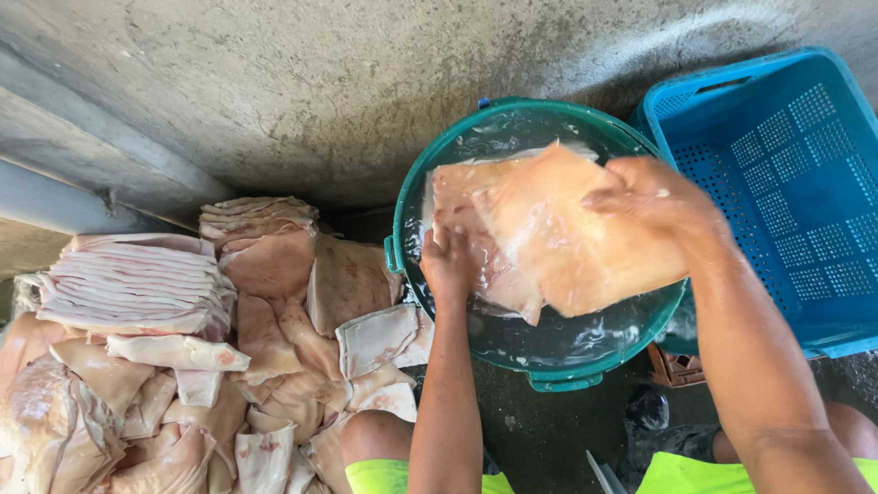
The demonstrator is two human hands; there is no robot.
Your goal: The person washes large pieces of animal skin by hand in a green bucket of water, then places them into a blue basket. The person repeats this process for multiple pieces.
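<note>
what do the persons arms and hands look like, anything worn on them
Both arms are bare from the elbow down: no sleeves, gloves, watch or rings visible. The left hand and right hand look wet and glossy. Lower in frame, neon yellow-green shorts show at the knees.

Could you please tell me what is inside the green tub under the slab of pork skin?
The green tub holds clear water, visible around the pork skin slab that the left hand and right hand grip. The slab covers the middle, so anything beneath stays hidden.
</note>
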